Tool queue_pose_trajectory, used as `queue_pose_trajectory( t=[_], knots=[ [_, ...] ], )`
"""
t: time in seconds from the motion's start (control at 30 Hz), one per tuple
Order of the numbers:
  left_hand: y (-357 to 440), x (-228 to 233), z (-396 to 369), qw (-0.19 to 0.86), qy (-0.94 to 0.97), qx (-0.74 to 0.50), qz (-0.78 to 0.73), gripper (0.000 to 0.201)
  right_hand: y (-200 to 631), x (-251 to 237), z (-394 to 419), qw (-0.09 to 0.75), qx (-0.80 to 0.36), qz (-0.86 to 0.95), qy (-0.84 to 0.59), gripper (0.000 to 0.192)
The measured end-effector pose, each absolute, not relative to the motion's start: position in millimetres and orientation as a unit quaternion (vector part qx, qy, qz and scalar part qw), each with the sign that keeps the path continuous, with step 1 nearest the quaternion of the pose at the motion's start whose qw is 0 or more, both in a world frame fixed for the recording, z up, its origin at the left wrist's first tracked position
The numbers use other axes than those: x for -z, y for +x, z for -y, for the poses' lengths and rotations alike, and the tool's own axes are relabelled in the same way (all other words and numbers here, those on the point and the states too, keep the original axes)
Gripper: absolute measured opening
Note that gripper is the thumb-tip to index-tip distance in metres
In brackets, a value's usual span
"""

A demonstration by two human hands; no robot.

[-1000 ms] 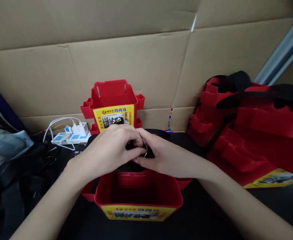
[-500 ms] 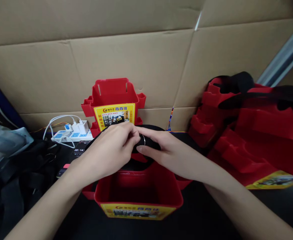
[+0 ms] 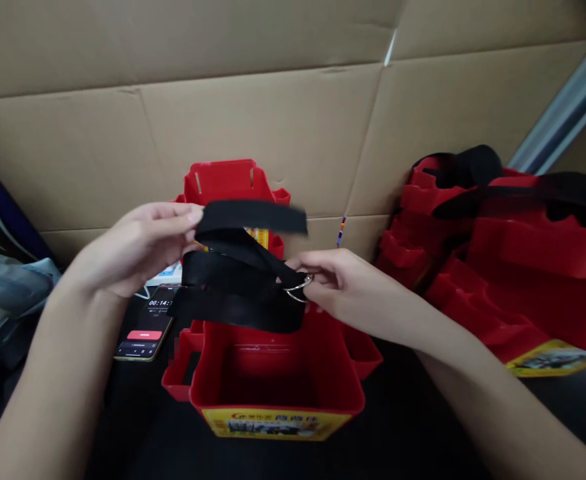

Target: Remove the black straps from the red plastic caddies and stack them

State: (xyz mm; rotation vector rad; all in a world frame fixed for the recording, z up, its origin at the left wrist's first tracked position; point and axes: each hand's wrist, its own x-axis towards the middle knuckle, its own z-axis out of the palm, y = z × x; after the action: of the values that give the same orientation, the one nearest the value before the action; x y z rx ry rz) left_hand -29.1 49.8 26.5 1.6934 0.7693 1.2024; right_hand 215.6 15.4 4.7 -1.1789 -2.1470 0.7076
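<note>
A black webbing strap (image 3: 243, 273) is stretched in loops between my two hands, above the back of a red plastic tool bucket (image 3: 277, 373) with a yellow label. My left hand (image 3: 157, 233) pinches the strap at its left bend, and a loose end hangs out to the right. At the strap's right side my right hand (image 3: 340, 280) is closed on it beside a metal ring (image 3: 300, 289). The right fingertips are partly hidden. Part of the strap blurs with motion.
Behind stands another red bucket (image 3: 223, 175) against a cardboard wall (image 3: 253, 133). More red buckets (image 3: 517, 247) with black straps lie at right. At left are a phone (image 3: 145, 333), a white power strip (image 3: 167, 275) and plastic-wrapped items (image 3: 13, 287).
My left hand has moved left and up, drawing the strap out into open loops. My right hand has shifted slightly right with the ring. The phone is more exposed.
</note>
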Motion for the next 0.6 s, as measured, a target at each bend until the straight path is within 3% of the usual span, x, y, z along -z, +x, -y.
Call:
queue_pose_trajectory(
  t=[0.13,0.37,0.5,0.6],
  knots=[
    [-33,-31,-45,0.328,0.706,-0.530,-0.336,0.015,217,-11,-12,0.343,-0.392,0.773,-0.364,0.025],
    [11,-22,-20,0.175,0.914,-0.253,-0.265,0.044,217,-13,-12,0.381,-0.433,0.751,-0.322,0.016],
    [15,-13,-30,0.253,0.925,-0.159,-0.236,0.040,226,-15,-12,0.364,-0.403,0.786,-0.296,0.013],
    [1,-15,-44,0.344,0.882,-0.225,-0.232,0.039,233,-20,-12,0.346,-0.364,0.823,-0.266,0.010]
  ],
)
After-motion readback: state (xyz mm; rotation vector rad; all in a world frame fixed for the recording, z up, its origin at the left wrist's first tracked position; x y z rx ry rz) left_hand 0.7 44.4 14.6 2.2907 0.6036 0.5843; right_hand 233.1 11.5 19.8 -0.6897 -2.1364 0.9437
